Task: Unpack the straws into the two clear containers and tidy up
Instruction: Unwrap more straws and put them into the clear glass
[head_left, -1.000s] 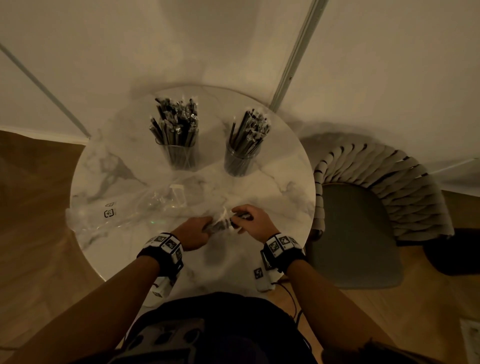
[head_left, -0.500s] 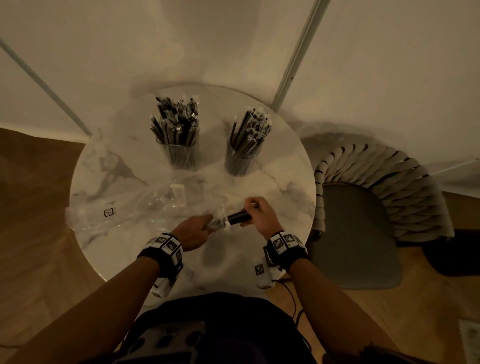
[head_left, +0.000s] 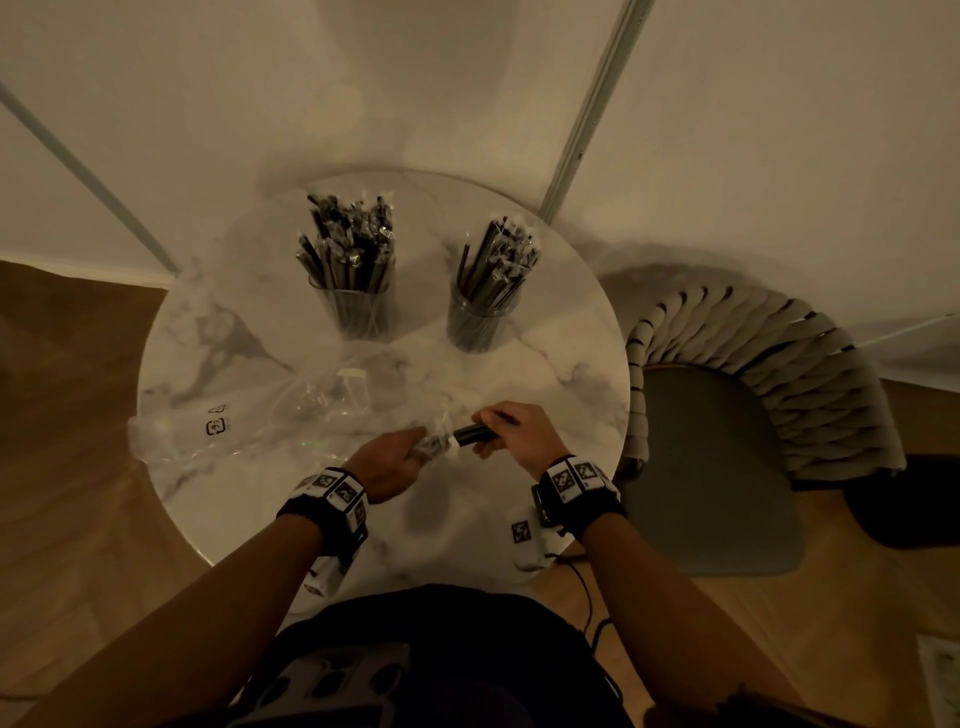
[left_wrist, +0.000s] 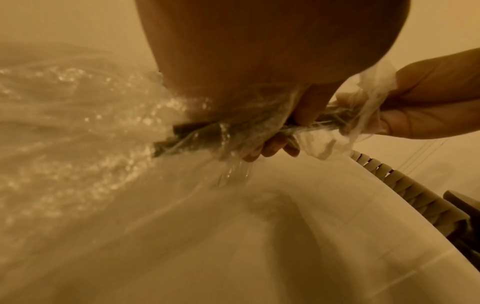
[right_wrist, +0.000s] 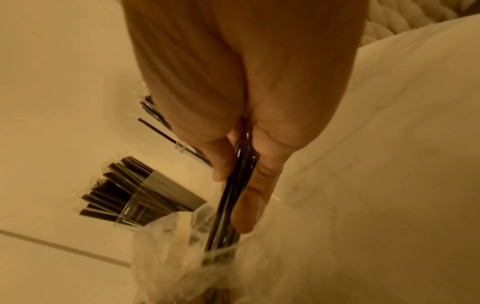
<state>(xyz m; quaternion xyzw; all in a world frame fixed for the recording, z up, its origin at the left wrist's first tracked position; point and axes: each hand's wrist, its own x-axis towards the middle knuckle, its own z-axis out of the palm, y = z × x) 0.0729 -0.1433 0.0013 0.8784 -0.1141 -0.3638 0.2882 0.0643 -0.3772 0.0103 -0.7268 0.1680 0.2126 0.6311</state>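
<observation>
Item 1, straw bundle: dark straws, held level above the near middle of the marble table, between your two hands. A second ago the bundle sat almost wholly inside its wrapping; now a longer dark length shows bare toward the right.

Item 2, your right hand: fingers and thumb curled round the bare end of the bundle. It sits farther right than a second ago, and the gap to your left hand is wider.

Item 3, your left hand: fingers closed round the clear plastic wrapper with the straws' other end inside. Its place is unchanged.

Item 4, left clear container: upright at the far side of the table, packed with wrapped straws. Not moved.

Item 5, right clear container: upright just beside it, holding fewer straws. Not moved.

Item 6, loose clear bag: crumpled flat on the table to the left of your hands, as before.

Item 7, woven chair: beside the table on the right.
</observation>
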